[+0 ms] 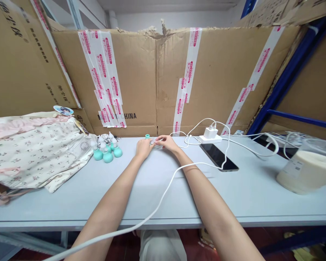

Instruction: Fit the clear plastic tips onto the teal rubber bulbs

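Note:
Both my hands meet near the back of the table, close to the cardboard wall. My left hand (143,148) is closed, its thumb side against a small translucent piece (152,141). From the right, my right hand (167,142) pinches at the same piece with its fingertips. Just beyond my left knuckles a teal ring-shaped part (147,136) shows; whether the left hand touches it I cannot tell. Left of my hands stands a cluster of several teal bulbs (107,156) with clear pointed tips.
A floral cloth bag (43,152) lies at the left. A black phone (218,156), a white charger on a power strip (210,138) and a plastic tub of cream-coloured contents (305,170) occupy the right. A white cable (163,197) crosses above my forearms. Cardboard (138,79) walls the back.

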Demonstrator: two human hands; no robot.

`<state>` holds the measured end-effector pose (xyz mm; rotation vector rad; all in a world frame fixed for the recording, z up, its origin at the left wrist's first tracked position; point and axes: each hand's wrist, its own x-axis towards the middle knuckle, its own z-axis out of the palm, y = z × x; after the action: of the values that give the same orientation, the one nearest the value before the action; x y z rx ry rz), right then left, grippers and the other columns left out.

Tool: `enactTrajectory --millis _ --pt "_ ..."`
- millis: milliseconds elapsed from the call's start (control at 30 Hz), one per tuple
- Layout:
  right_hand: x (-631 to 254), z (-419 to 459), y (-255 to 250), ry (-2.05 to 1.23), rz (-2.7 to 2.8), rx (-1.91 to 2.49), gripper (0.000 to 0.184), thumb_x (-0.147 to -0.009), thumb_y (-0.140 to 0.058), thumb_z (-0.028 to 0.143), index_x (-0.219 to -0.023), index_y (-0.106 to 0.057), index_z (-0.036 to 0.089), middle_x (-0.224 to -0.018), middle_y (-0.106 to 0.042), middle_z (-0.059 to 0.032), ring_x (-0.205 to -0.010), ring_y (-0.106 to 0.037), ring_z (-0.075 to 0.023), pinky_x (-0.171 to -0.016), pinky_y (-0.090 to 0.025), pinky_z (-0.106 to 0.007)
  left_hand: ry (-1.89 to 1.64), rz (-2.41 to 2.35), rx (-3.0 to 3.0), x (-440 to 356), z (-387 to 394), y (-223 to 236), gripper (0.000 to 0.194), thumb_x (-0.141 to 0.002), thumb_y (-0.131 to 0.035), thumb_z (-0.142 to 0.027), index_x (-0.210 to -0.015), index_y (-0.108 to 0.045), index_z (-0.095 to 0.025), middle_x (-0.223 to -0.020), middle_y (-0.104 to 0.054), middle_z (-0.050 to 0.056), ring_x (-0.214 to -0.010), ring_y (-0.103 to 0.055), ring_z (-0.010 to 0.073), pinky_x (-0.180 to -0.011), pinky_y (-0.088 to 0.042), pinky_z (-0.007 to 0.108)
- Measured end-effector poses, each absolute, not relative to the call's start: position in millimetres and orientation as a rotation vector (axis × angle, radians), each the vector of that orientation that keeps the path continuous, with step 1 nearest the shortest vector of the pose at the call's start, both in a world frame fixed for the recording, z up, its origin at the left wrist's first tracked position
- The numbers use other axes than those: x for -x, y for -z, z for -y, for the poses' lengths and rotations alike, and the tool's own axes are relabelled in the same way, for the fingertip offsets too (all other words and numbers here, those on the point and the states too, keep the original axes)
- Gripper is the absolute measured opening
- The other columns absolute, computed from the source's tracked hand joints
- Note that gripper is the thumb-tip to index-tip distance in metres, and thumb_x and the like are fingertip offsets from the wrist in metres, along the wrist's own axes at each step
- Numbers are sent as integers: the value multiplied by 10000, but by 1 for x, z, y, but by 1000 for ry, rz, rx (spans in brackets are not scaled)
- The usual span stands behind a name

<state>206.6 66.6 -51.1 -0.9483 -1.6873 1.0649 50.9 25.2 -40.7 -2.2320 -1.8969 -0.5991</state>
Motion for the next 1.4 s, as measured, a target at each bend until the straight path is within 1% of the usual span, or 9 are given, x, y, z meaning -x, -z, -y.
enactTrajectory --millis 200,300,467,567,633,800,967,1133,1400 --pt "-206 -71 61 -1178 1640 957 266 -554 -770 330 -697 -643 145 -584 -612 -2 -537 -515 -99 -429 -448 -200 568 1879 2284 -53 -27 48 452 -871 -431 -550 -896 -684 -177 -872 -696 121 -857 -652 263 -712 -435 296" --pt "-201 -70 61 -1132 1618 973 231 -586 -747 307 -693 -604 160 -641 -619 -1 -600 -562 -122 -475 -487 -224 580 1933 2250 -53 -28 48 422 -869 -455 -527 -941 -681 -178 -902 -697 126 -887 -648 264 -731 -438 298" --pt "-191 -65 58 -796 1689 979 204 -707 -669 294 -888 -658 199 -967 -676 -33 -824 -631 -160 -646 -531 -279 667 1992 2174 -49 -31 46 422 -888 -419 -518 -967 -680 -196 -899 -708 118 -880 -653 258 -743 -440 301" --pt "-185 -61 59 -511 1779 1041 116 -781 -614 246 -826 -714 206 -932 -711 -38 -868 -645 -172 -830 -493 -317 685 1990 2144 -48 -31 47 425 -886 -413 -526 -985 -681 -212 -908 -712 115 -883 -655 259 -749 -441 305" --pt "-181 -58 60 -378 1788 1027 144 -805 -586 211 -799 -729 202 -921 -722 -44 -896 -647 -177 -870 -468 -306 671 1999 2128 -47 -30 48 425 -886 -414 -523 -985 -682 -207 -913 -712 118 -887 -654 256 -759 -440 305" --pt "-178 -56 58 -285 1750 1051 136 -786 -603 195 -787 -739 203 -869 -727 -29 -841 -644 -169 -807 -466 -278 678 2025 2111 -47 -27 46 384 -896 -416 -484 -1013 -677 -227 -929 -714 106 -896 -654 243 -784 -434 304" --pt "-183 -59 55 -451 1669 1142 80 -728 -667 221 -740 -741 194 -783 -726 -33 -721 -640 -159 -736 -473 -270 628 2013 2124 -50 -25 41 361 -905 -422 -439 -1010 -672 -202 -920 -710 118 -899 -651 243 -793 -428 304" --pt "-186 -67 56 -650 1555 1120 52 -665 -704 235 -689 -713 190 -776 -726 -31 -750 -653 -166 -780 -484 -282 588 1960 2152 -53 -21 36 338 -908 -432 -403 -983 -673 -178 -895 -707 134 -900 -651 259 -814 -418 321" --pt "-192 -72 59 -911 1538 1026 187 -638 -699 279 -794 -709 177 -793 -718 -31 -709 -627 -142 -640 -476 -244 566 1788 2228 -53 -20 36 293 -914 -432 -344 -974 -654 -162 -961 -701 119 -924 -640 243 -833 -384 330"
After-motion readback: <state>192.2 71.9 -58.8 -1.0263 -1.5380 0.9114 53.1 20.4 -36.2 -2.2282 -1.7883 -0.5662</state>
